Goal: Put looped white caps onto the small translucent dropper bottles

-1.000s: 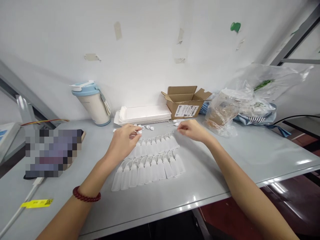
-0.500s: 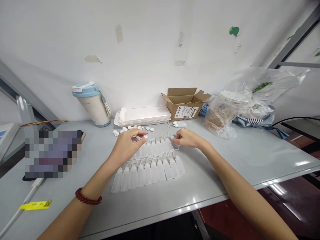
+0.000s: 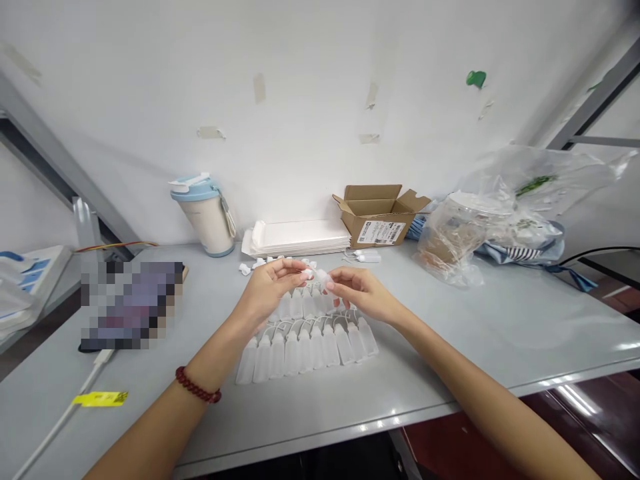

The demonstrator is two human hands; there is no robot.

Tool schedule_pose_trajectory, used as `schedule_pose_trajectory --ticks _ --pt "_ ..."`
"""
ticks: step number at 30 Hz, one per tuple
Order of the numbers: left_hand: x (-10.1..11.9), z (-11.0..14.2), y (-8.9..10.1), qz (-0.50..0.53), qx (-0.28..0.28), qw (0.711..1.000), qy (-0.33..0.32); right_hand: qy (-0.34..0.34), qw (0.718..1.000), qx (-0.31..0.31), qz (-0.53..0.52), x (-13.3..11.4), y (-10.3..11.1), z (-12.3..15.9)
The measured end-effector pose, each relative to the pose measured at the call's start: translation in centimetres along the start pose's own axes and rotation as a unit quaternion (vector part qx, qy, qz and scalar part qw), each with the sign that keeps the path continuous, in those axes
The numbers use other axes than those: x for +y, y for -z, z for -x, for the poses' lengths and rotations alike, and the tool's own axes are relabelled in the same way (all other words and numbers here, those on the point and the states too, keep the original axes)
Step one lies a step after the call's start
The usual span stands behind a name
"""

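Our left hand (image 3: 273,288) and right hand (image 3: 363,293) reach in over the near edge of the counter (image 3: 415,373), forearms angled together, palms turned inward. Our fingers (image 3: 295,267) pinch a small white cap (image 3: 316,275) between them, above two rows of plastic bottles (image 3: 305,348). More caps (image 3: 260,264) lie loose near the far edge, beside white trays (image 3: 300,238).

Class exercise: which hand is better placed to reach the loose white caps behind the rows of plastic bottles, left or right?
Left, probably: the left hand sits closer to the loose white caps, while the right hand lies farther away, beyond it.
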State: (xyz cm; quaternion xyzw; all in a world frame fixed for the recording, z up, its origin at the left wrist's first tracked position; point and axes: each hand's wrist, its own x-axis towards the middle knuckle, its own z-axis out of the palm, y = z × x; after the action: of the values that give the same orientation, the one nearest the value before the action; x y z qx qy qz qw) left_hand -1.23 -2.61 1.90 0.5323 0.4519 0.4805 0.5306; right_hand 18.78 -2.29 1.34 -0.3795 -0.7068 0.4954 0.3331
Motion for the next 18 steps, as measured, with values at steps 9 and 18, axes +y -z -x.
schedule_pose_trajectory --ticks 9,18 --pt "-0.04 0.29 -0.6 0.004 0.012 1.0 -0.025 -0.02 0.999 -0.03 -0.003 0.42 0.67 -0.06" --pt "-0.03 0.56 -0.81 -0.075 -0.021 0.993 -0.089 -0.009 1.0 -0.001 -0.007 0.3 0.57 -0.07"
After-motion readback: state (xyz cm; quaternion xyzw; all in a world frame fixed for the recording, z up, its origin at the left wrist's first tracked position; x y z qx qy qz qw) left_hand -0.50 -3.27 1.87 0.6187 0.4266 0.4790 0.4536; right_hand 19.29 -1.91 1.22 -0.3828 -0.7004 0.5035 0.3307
